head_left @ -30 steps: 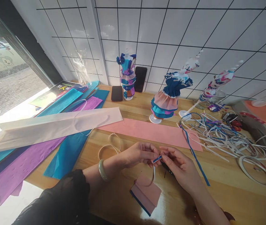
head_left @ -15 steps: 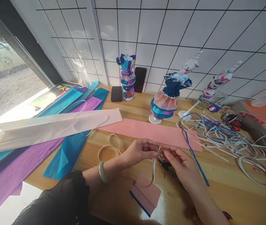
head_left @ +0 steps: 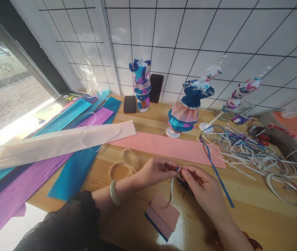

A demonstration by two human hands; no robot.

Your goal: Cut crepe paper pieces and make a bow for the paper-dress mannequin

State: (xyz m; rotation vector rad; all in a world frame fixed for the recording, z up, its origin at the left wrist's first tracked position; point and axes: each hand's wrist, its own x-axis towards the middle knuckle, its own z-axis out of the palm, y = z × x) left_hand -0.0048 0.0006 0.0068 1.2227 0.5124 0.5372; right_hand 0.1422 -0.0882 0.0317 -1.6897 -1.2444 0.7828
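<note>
My left hand (head_left: 156,171), with a pale bangle at the wrist, pinches a narrow strip (head_left: 172,188) of white with coloured edges. Its upper end is gathered small between both hands' fingertips. My right hand (head_left: 202,183) pinches the same end from the other side. The strip hangs down to a folded pink piece of crepe paper (head_left: 165,212) with a dark blue edge, lying on the table. Under my right hand lies a black tool (head_left: 186,185), mostly covered, perhaps scissors.
Long crepe paper strips, including a purple one (head_left: 41,181) and a cream one (head_left: 67,144), lie left. A pink strip (head_left: 164,144) crosses behind my hands. Mannequins in paper dresses (head_left: 183,111) stand by the wall. Tangled ribbons (head_left: 253,150) and a tape roll (head_left: 284,188) lie right.
The fingertips of both hands have come closer together and slightly lower. The coloured end of the strip, which stuck up between them, is now mostly hidden in the pinch.
</note>
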